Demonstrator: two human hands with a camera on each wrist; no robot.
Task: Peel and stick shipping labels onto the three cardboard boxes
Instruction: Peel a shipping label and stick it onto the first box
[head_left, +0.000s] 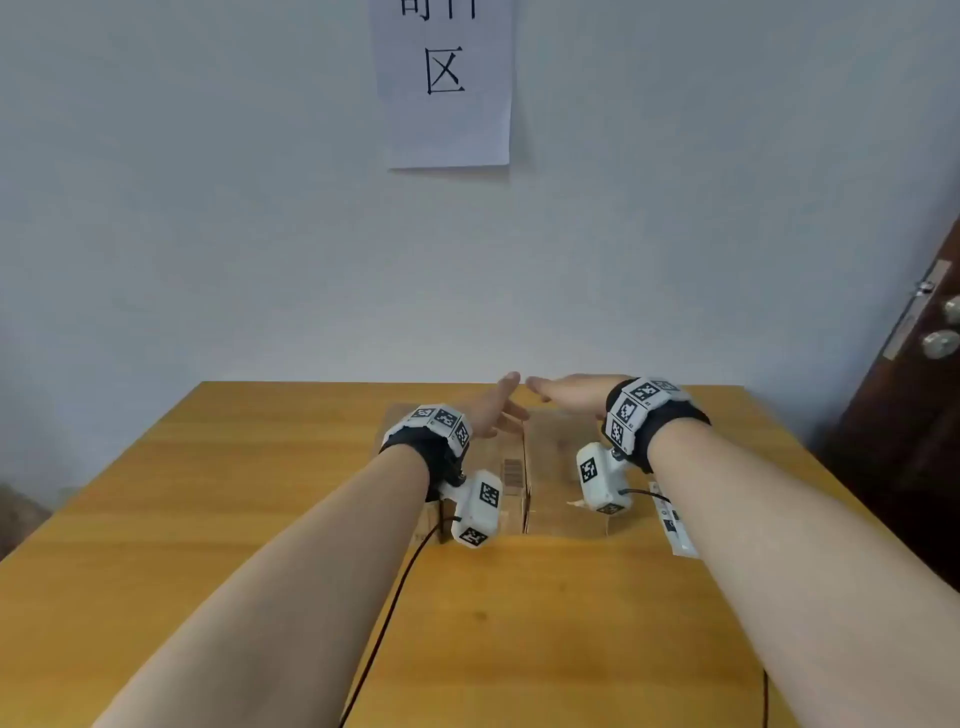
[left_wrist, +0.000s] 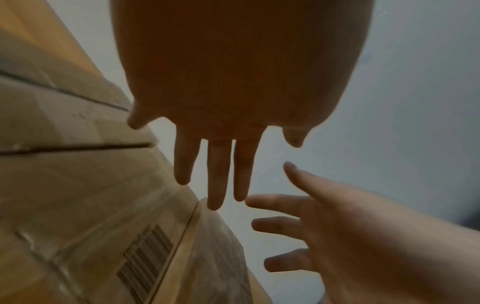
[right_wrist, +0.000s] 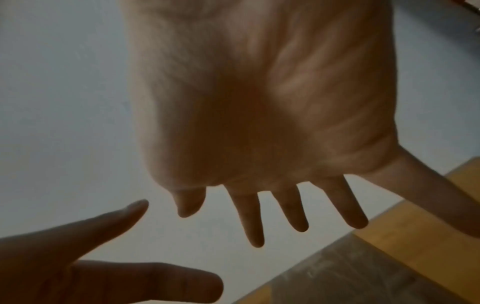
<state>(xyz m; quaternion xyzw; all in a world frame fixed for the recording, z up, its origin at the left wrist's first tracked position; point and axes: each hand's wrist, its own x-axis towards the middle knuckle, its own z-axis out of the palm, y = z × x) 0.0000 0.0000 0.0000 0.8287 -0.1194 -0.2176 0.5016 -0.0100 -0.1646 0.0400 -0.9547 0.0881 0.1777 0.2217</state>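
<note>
Cardboard boxes sit side by side at the middle of the wooden table (head_left: 260, 493). One box (head_left: 511, 493) carries a printed barcode (left_wrist: 145, 263); the box to its right (head_left: 556, 467) is covered in clear tape (right_wrist: 350, 277). My left hand (head_left: 493, 410) and right hand (head_left: 566, 395) hover flat above the boxes, fingers straight, their tips almost meeting. Neither holds anything. In the wrist views the left palm (left_wrist: 233, 82) and right palm (right_wrist: 259, 102) are bare. A white strip of labels (head_left: 675, 525) lies on the table beside my right forearm.
A pale wall stands right behind the table, with a paper sign (head_left: 447, 83) taped to it. A dark door with round knobs (head_left: 940, 343) is at the far right. Black cables (head_left: 395, 597) trail from the wrist cameras across the table's near part.
</note>
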